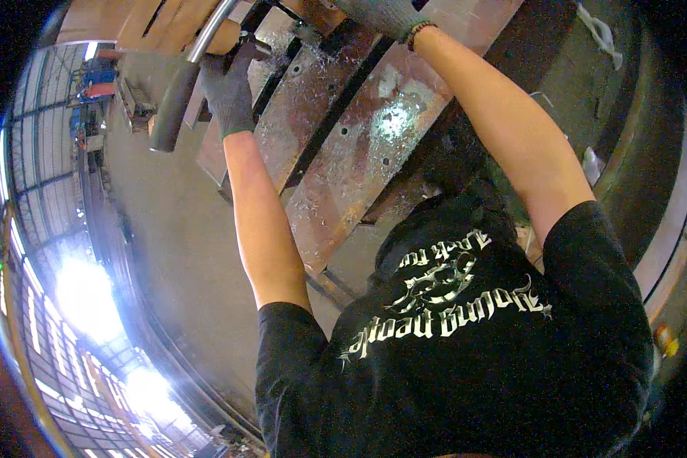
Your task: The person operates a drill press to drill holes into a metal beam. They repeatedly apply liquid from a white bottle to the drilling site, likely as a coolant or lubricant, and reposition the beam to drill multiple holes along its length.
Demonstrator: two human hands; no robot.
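My left hand (229,90), in a grey knit glove, is closed near a dark metal part (258,47), its fingers partly hidden; what they hold I cannot make out. Right beside it, a shiny steel lever (212,29) with a black grip (175,107) slants down to the left. My right hand (380,15), gloved the same way, reaches over the far end of the work; the top edge cuts off its fingers. Below both hands lie long, reddish-brown steel pieces (370,156) with small round holes. Curly metal shavings (320,55) are strewn over them.
Dark gaps (324,130) run between the steel pieces. A grey floor (168,206) stretches along the left, with stacked material (132,103) farther off. A pale crumpled strip (599,34) lies at the upper right. Bright windows line the building's left side.
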